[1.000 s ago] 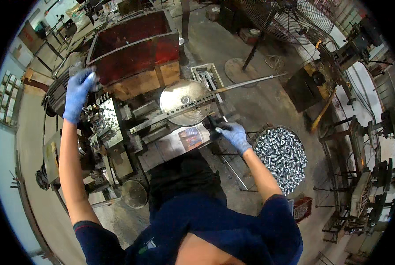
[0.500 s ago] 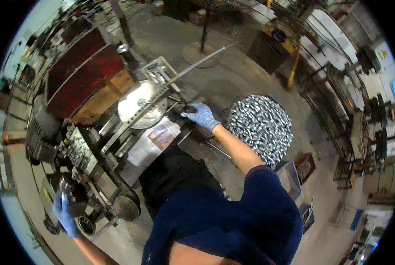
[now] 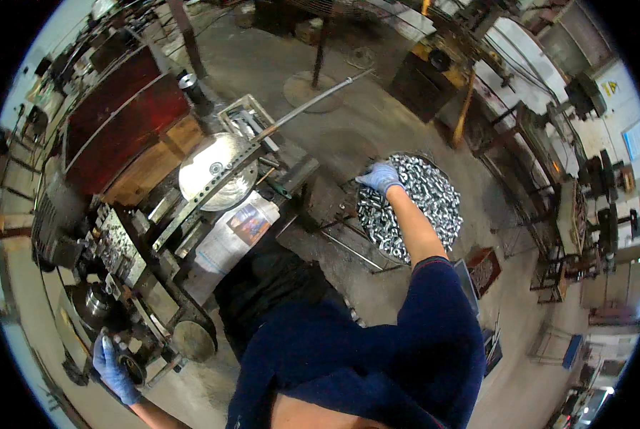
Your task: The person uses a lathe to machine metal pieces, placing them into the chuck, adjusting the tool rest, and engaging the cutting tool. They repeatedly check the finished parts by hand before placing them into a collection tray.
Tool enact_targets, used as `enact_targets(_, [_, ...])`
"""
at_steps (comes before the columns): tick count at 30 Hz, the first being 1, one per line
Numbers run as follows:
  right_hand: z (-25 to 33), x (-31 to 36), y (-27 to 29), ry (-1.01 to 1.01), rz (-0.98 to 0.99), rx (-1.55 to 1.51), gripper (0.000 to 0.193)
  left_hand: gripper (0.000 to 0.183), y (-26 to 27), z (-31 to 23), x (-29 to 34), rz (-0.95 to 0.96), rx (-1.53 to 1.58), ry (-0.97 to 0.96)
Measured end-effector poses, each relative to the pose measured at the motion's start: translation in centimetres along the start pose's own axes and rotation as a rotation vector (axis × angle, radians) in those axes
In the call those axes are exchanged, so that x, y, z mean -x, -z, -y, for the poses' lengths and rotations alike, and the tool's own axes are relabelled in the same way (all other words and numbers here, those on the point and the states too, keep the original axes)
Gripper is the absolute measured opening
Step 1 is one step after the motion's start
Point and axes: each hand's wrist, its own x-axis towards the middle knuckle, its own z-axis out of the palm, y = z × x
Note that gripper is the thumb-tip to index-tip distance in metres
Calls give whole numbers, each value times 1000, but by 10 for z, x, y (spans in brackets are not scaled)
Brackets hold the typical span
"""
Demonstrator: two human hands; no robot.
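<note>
My right hand (image 3: 381, 177), in a blue knitted glove, reaches over the far left edge of a round heap of small shiny metal parts (image 3: 424, 214). Its fingers are bent and closed; whatever lies in them is hidden. At the lower left, my left hand (image 3: 116, 372) wears a similar glove, with its fingers stretched upward beside the machine's round metal chuck (image 3: 100, 302). A dark handwheel (image 3: 133, 368) is close to that hand. I cannot make out anything held in the left hand.
A round metal disc (image 3: 216, 168) and a perforated bar (image 3: 213, 187) sit on the machine bench, with a folded newspaper (image 3: 227, 239) nearer me. Behind stands a red guard panel (image 3: 123, 107). A rod (image 3: 313, 104) juts out over the floor. A reddish bin (image 3: 483, 272) stands right of the heap.
My right hand has left the dark handle area on the bench and swung right to the heap of metal parts. My left hand has shifted slightly down and right beside the machine.
</note>
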Motion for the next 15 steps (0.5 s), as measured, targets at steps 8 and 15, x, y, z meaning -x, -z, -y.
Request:
enact_targets(8, [10,-16,-29,277,1,479,62,27,7,30,-1,-3,-108,-50])
enact_targets(15, [-7,11,-26,155,-411,-114,59,26,-7,4,17,33,4,35])
